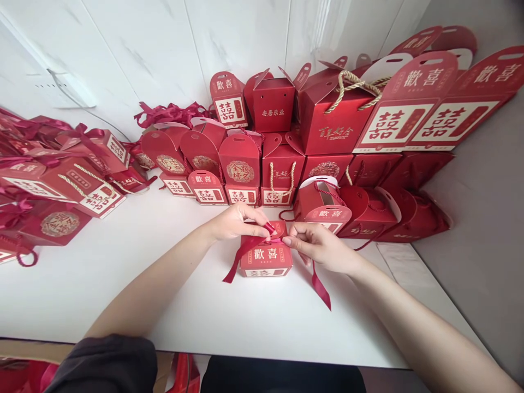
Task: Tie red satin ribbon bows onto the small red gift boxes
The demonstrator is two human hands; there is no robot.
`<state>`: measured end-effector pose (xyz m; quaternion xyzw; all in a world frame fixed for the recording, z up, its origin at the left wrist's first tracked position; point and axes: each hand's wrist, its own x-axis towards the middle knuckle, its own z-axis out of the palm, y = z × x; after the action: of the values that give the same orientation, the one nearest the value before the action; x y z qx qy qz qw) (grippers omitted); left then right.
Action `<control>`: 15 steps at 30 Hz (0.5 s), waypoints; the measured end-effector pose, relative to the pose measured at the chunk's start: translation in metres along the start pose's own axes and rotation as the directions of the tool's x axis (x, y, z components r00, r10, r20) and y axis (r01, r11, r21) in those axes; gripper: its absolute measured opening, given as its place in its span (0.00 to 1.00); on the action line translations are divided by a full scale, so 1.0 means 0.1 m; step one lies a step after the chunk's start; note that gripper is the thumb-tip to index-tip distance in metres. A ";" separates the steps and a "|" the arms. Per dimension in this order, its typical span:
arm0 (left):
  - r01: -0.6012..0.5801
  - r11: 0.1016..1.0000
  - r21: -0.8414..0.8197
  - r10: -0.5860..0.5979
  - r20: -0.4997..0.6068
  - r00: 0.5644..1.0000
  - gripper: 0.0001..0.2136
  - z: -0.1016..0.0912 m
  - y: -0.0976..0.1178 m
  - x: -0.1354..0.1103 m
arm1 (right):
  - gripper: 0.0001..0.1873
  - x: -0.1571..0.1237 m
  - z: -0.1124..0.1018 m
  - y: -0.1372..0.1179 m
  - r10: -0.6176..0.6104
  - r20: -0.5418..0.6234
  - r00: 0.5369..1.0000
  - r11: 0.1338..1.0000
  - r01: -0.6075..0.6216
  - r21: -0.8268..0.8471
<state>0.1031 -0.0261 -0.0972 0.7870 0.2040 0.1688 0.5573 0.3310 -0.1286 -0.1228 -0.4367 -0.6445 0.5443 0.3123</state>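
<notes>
Head view | ribbon pinched at top of box by left hand and right hand, both nearly closed | box set on table, beneath fingertips, long axis apparently left-right | neither hand judged nearer

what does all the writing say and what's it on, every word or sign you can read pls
"歡喜": top of the nearest box; also the tall box at right
"囍": white panel of the top row's leftmost box
"安居乐业": the plain red box beside it
"百年好合": the box with thick gold cord
"金榜題名", in columns: round gold emblem on a middle-row box
Too small or blurred: the fine print under 百年好合 and the red strips beside 囍.
</notes>
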 end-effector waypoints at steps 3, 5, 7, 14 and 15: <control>0.024 0.999 -0.043 -0.022 0.053 0.998 0.11 -0.01 0.00 -0.01 | 0.22 0.00 0.00 0.00 0.013 0.005 1.000 1.000 -0.013 0.026; 0.040 0.998 -0.047 -0.037 0.063 0.997 0.13 -0.01 -0.01 -0.01 | 0.22 0.01 0.00 0.00 0.016 0.002 1.000 0.999 -0.016 0.031; 0.045 0.999 -0.005 -0.045 0.060 0.997 0.12 -0.02 -0.01 0.00 | 0.22 0.01 0.00 0.01 0.013 0.001 1.000 0.999 -0.013 0.031; 0.112 0.993 0.026 -0.114 0.074 0.991 0.11 -0.07 0.01 -0.03 | 0.22 0.03 0.01 0.03 0.033 0.001 0.999 0.998 -0.033 0.044; 0.131 0.991 0.000 -0.130 0.088 0.988 0.11 -0.08 0.02 -0.04 | 0.22 0.03 0.01 0.03 0.037 0.004 0.999 0.998 -0.037 0.052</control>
<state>0.0960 -0.0227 -0.0929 0.7771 0.2300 0.0980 0.5776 0.3291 -0.1263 -0.1262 -0.4398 -0.6223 0.5672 0.3125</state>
